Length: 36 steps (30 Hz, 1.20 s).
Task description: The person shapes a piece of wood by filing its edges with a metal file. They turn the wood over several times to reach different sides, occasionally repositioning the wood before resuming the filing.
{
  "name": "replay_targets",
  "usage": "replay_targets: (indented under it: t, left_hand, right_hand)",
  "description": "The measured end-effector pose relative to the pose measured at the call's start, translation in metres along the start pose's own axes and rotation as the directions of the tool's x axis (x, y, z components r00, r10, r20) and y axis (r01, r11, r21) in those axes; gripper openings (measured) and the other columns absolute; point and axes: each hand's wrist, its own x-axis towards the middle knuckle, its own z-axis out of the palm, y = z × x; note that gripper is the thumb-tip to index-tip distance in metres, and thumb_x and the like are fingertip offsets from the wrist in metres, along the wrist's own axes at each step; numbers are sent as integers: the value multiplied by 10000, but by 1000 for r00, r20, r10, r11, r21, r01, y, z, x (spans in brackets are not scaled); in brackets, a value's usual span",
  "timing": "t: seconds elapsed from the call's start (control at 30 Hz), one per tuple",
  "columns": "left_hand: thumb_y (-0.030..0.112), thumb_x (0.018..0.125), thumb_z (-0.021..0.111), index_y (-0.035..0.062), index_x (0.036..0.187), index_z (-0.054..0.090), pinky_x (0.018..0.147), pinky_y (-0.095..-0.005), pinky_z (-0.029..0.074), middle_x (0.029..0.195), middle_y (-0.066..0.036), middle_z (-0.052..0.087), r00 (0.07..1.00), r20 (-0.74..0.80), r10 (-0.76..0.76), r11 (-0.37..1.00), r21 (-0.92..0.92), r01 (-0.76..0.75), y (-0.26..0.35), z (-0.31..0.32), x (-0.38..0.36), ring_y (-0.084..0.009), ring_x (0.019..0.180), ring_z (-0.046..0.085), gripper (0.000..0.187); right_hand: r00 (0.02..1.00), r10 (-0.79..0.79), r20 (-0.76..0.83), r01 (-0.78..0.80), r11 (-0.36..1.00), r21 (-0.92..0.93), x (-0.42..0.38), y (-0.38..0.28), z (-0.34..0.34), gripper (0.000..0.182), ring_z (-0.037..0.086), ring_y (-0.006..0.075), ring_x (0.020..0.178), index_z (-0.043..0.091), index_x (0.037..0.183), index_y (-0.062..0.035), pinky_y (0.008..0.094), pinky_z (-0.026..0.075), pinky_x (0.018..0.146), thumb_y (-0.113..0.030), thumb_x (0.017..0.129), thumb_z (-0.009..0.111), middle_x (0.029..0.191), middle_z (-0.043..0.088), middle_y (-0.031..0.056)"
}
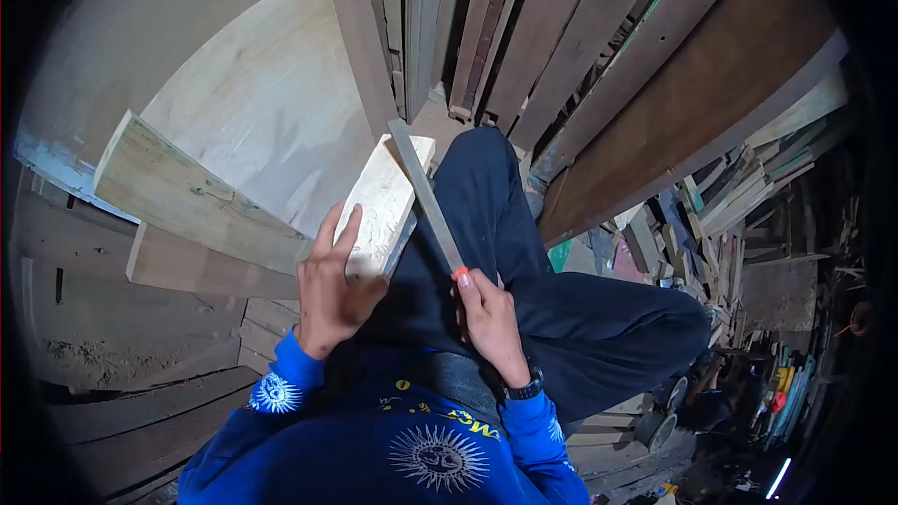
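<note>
A pale block of wood (381,209) with a slightly curved left edge and dark squiggly marks on its face leans against my leg. My left hand (335,293) is at its lower end, index and middle fingers along the left side and the thumb by the bottom edge. In my right hand (488,320) is a long, flat grey metal file (427,192), the fingers closed round its orange handle end. Its blade slants up and left across the block's right edge, the far tip past the block's top.
Curved wooden boards (215,192) and a large pale panel (262,93) stand at the left. Long planks (552,28) lean at the top, beside a broad brown board (692,103). Offcuts (730,196) are heaped at the right. My bent knee (645,318) extends rightward.
</note>
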Motion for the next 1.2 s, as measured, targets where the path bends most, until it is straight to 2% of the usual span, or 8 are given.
replay_targets:
  t: [0.37,0.57,0.63,0.83,0.9,0.97,1.07,1.2]
  left_hand:
    - [143,665,808,20,1557,529,1007,-483,560,1589,-286,487,996,-52,77,997,-1,-77,6,1,2,-505,1249,652,943]
    - [156,684,778,37,1568,524,1083,-492,515,1585,-310,489,998,-45,50,993,-103,-54,1,3,1,-518,1338,595,928]
    - [242,659,740,-8,1549,532,1169,-465,446,1591,-309,492,999,-28,-24,991,-135,20,8,0,1,-475,1421,551,948]
    - [145,718,773,2,1562,507,1199,-473,410,1547,-307,513,999,13,-45,995,-84,46,9,-2,0,-464,1435,517,897]
    - [144,737,794,7,1556,512,1195,-471,416,1518,-304,531,998,40,-39,999,-34,41,10,-8,1,-460,1411,534,876]
    - [132,718,827,20,1536,535,1186,-468,427,1512,-289,543,997,67,-45,996,76,40,12,-15,0,-444,1405,544,875]
    - [100,662,866,37,1513,559,1137,-470,478,1488,-269,576,996,85,-38,984,180,22,14,-27,-1,-431,1366,587,907]
    - [89,640,848,32,1477,603,1098,-473,511,1456,-267,611,999,41,-36,992,126,31,34,-45,2,-423,1341,620,874]
  right_hand:
    - [995,-61,-83,71,989,128,31,-11,5,438,556,158,450,705,976,-7,328,424,488,-371,1147,531,581,602,67]
    - [993,102,63,-119,914,389,-3,15,-20,411,534,92,444,691,991,-46,279,437,476,-379,1156,515,575,579,10]
    - [994,84,76,-106,925,366,-16,28,-28,288,567,90,453,672,993,-40,273,422,469,-300,1108,624,557,577,3]
    - [996,85,22,-87,967,238,-50,30,-34,158,599,97,474,689,1040,-29,301,421,474,-169,1010,756,605,613,15]
    - [999,-23,-44,28,993,118,-55,27,-32,195,621,175,494,708,1062,-24,345,440,536,-180,975,787,636,621,98]
    - [999,45,-9,-44,996,83,-61,28,-34,220,638,236,543,717,1071,-24,374,456,579,-199,964,795,665,617,151]
    - [1000,-15,-22,17,994,108,-64,44,-27,245,634,270,578,725,1086,-25,388,468,597,-229,969,791,681,623,158]
    - [999,30,-45,-21,982,186,-65,47,-29,259,632,190,605,725,1103,-10,378,478,612,-232,981,778,673,614,141]
